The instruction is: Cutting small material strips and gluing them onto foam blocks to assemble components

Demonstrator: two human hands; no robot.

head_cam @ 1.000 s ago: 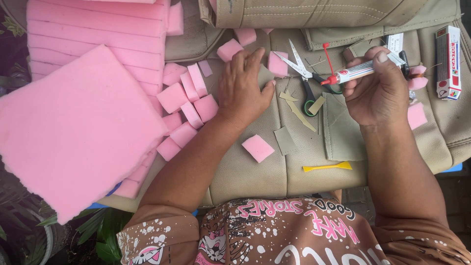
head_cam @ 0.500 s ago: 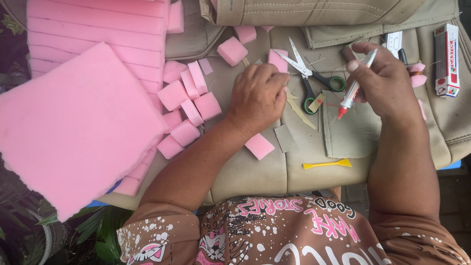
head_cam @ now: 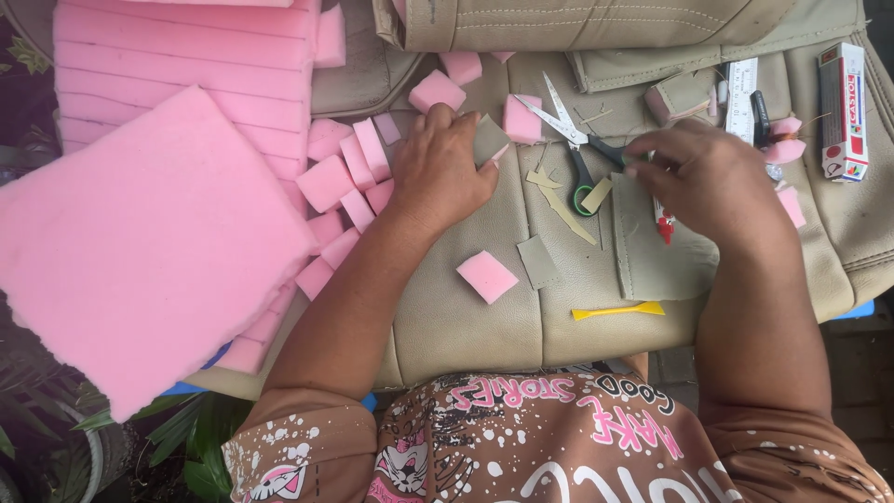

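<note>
Since prev. frame the right hand (head_cam: 708,182) turned the red-tipped pen (head_cam: 663,222) tip-down, fingers curled round it. Nearest: yellow spatula (head_cam: 618,310), then a pink foam square (head_cam: 486,276) w/ a tan patch (head_cam: 538,261) beside it, all on the beige surface (head_cam: 466,326). Left hand (head_cam: 445,172) pinches a tan square (head_cam: 490,140), foam pieces (head_cam: 349,182) just left. Scissors (head_cam: 575,149) btwn the hands; farther, ruler (head_cam: 742,101), red-and-white box (head_cam: 843,112).

The large pink foam slab (head_cam: 140,251) looks soft, matt and faintly porous. The beige padded seat cover (head_cam: 484,317) resembles smooth, dull leatherette. The scissors (head_cam: 570,140) have shiny metal blades; the yellow spatula (head_cam: 618,310) is glossy plastic.
</note>
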